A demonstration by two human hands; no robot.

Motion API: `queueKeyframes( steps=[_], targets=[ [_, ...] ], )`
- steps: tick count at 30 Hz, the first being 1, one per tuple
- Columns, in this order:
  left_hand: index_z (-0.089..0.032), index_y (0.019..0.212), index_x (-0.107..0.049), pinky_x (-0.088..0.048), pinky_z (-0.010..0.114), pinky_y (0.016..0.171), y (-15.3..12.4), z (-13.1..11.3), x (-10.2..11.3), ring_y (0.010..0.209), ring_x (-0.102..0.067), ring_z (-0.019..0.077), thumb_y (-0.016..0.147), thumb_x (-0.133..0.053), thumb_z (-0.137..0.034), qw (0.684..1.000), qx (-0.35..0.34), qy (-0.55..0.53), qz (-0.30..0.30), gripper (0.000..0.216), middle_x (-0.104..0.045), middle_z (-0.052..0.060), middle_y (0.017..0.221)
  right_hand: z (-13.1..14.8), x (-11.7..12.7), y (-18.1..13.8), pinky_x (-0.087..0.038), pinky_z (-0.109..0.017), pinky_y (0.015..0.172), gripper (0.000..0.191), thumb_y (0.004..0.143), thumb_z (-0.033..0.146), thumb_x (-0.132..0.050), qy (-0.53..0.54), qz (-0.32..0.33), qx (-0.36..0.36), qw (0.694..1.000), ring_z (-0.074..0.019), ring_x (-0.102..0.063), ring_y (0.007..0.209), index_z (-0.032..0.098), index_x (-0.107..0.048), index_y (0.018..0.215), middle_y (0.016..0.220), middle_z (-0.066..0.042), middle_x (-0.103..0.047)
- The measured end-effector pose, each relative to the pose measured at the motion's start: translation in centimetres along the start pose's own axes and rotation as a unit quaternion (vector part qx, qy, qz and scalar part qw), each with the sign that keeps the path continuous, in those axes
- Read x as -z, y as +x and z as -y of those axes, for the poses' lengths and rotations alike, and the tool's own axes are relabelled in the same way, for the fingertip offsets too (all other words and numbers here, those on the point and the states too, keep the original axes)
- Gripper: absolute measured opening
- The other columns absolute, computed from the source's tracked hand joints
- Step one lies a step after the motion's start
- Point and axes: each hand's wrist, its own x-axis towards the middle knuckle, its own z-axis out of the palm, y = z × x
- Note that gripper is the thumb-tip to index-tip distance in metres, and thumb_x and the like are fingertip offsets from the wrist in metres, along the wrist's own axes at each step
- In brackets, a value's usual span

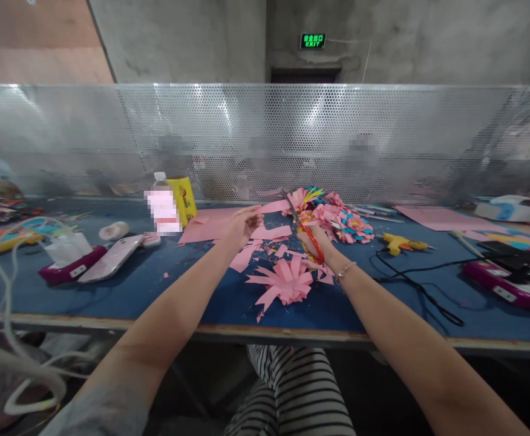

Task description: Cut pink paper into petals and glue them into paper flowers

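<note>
My left hand (241,225) pinches a strip of pink paper (274,206) and holds it out over the blue table (111,290). My right hand (313,243) grips red-handled scissors (302,229) whose blades point up and left toward that strip. Just in front of my hands lies a pink paper flower (287,283) with pointed petals. Loose pink paper pieces (265,236) are scattered under and between my hands. A larger pink sheet (210,225) lies behind my left hand.
A pile of finished pink and multicoloured paper flowers (340,218) sits behind the scissors. A yellow glue gun (399,243) with a black cord (423,290) lies to the right. A bottle (174,200), a phone (113,257) and tissue boxes (505,284) stand at the sides. A perforated metal screen (265,139) closes the back.
</note>
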Motion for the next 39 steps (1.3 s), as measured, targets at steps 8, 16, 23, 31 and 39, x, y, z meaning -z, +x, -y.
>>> queueKeyframes(
  steps=[8,16,23,31,39],
  targets=[
    [-0.011,0.077,-0.059,-0.043,0.015,0.049,0.11,0.14,0.1,0.047,-0.054,0.0055,0.066,-0.049,-0.004,1.0,0.014,0.01,0.011,0.016,-0.06,0.001,0.053,0.12,0.2,-0.4,-0.022,-0.018,0.03,0.017,0.066,0.02,-0.044,0.123,0.067,-0.011,0.99,-0.0057,-0.029,0.03,0.02,-0.033,0.053,0.033,0.007,-0.031],
    [-0.011,0.076,-0.059,-0.042,0.015,0.048,0.1,0.1,0.01,0.046,-0.053,0.0058,0.066,-0.049,-0.006,0.999,0.028,0.016,0.005,0.015,-0.06,0.001,0.052,0.24,0.33,-0.52,-0.022,-0.02,0.029,0.022,0.066,0.026,-0.044,0.246,0.166,-0.045,0.954,-0.0062,-0.03,0.029,0.021,-0.032,0.048,0.034,0.004,-0.035],
    [-0.012,0.076,-0.059,-0.04,0.016,0.048,0.24,0.23,0.17,0.047,-0.053,0.0059,0.065,-0.048,-0.006,0.999,0.031,0.03,0.011,0.016,-0.06,0.001,0.052,-0.23,0.27,0.0,-0.024,-0.019,0.03,0.02,0.063,0.024,-0.042,0.303,0.21,-0.06,0.928,-0.0066,-0.033,0.03,0.019,-0.034,0.046,0.035,0.003,-0.037],
    [-0.011,0.076,-0.059,-0.041,0.016,0.047,0.39,0.32,0.3,0.046,-0.053,0.006,0.063,-0.048,-0.006,0.999,0.033,0.025,0.01,0.018,-0.06,0.001,0.052,-0.55,0.26,0.17,-0.022,-0.019,0.029,0.018,0.065,0.023,-0.043,0.306,0.201,-0.027,0.93,-0.0064,-0.031,0.029,0.019,-0.038,0.047,0.034,0.003,-0.037],
    [-0.011,0.077,-0.059,-0.041,0.015,0.047,0.05,0.09,0.18,0.045,-0.052,0.0054,0.063,-0.05,-0.007,0.999,0.032,0.022,0.019,0.016,-0.059,0.0,0.051,0.33,0.5,-0.21,-0.023,-0.021,0.033,0.023,0.071,0.024,-0.034,0.193,0.112,-0.028,0.974,-0.007,-0.029,0.03,0.02,-0.034,0.048,0.036,0.005,-0.033]
  ],
)
